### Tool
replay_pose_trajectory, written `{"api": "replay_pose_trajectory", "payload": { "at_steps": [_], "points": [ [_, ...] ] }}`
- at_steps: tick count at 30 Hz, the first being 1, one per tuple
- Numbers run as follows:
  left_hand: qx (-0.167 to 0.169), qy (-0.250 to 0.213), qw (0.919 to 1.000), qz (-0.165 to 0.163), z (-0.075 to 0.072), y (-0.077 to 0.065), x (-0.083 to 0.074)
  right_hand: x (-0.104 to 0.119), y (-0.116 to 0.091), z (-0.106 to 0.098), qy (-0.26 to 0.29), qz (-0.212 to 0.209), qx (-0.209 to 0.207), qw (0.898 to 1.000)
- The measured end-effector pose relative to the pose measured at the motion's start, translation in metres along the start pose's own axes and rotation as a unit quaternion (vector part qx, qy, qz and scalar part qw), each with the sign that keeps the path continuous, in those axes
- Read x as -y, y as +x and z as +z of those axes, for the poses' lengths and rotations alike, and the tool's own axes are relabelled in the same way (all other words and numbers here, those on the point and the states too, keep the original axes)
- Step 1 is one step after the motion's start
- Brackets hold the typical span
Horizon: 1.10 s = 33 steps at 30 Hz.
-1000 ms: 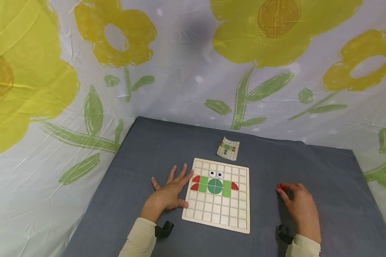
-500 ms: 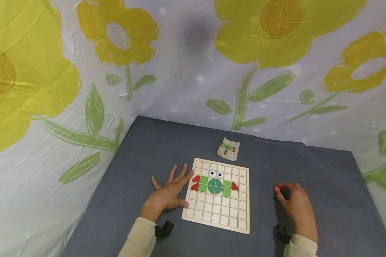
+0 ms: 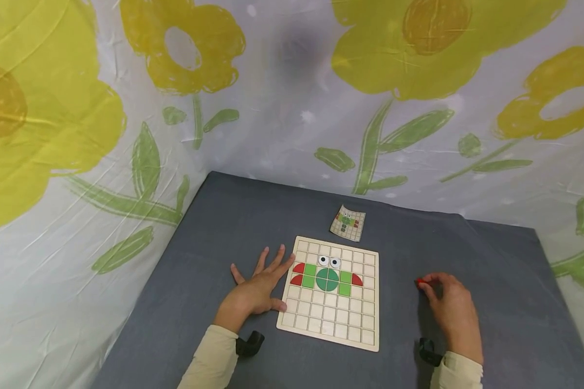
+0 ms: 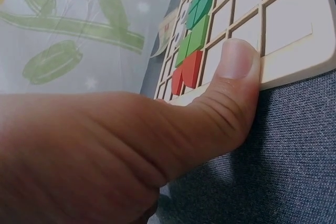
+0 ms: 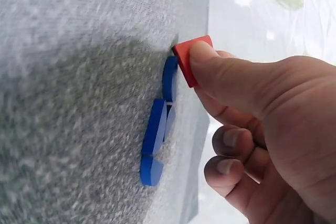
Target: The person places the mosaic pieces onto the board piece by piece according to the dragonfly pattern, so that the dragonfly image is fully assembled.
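Observation:
A square wooden grid board (image 3: 331, 329) lies on the table. Several tiles sit in its cells: dark green quarter-circles forming a disc (image 3: 327, 280), light green squares, red quarter-circles (image 3: 357, 279) on both sides and two eye tiles (image 3: 329, 262). My left hand (image 3: 257, 292) lies spread at the board's left edge, its thumb (image 4: 236, 72) resting on the rim. To the right of the board, my right hand (image 3: 451, 300) pinches a red tile (image 5: 185, 59) between thumb and index finger, its shape partly hidden by the thumb. Several blue tiles (image 5: 155, 127) lie on the table below it.
A small pattern card (image 3: 347, 223) with a curled edge lies behind the board. Dark grey cloth covers the table (image 3: 253, 210). A white flower-printed curtain (image 3: 282, 129) rises along the back and sides.
My right hand shifts slightly left, then hardly moves, still pinching the red tile, which turns in the fingers. The left hand stays at the board's edge.

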<state>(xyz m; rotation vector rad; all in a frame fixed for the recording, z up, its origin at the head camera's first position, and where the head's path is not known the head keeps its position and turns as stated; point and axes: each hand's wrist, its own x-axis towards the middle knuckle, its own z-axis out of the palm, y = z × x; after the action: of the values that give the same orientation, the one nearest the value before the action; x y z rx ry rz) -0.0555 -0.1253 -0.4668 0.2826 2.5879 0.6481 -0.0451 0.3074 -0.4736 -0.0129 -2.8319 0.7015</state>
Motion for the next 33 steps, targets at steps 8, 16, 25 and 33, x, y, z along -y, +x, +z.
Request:
{"api": "replay_pose_trajectory", "payload": {
  "at_steps": [8, 16, 25, 33],
  "points": [
    [0.003, 0.001, 1.0000, 0.002, -0.001, 0.000, 0.000, 0.013, 0.002, 0.007, 0.013, -0.018, -0.012, 1.000],
    [0.001, 0.005, 1.0000, -0.002, -0.001, 0.001, -0.001, 0.040, -0.002, 0.023, 0.030, -0.034, 0.006, 0.999],
    [0.003, 0.003, 1.0000, -0.006, -0.001, 0.003, -0.001, 0.066, -0.007, 0.038, 0.052, -0.065, 0.032, 0.996],
    [-0.001, 0.001, 1.0000, -0.005, 0.000, 0.002, -0.001, 0.085, -0.012, 0.044, 0.072, -0.075, 0.056, 0.993]
  ]
}}
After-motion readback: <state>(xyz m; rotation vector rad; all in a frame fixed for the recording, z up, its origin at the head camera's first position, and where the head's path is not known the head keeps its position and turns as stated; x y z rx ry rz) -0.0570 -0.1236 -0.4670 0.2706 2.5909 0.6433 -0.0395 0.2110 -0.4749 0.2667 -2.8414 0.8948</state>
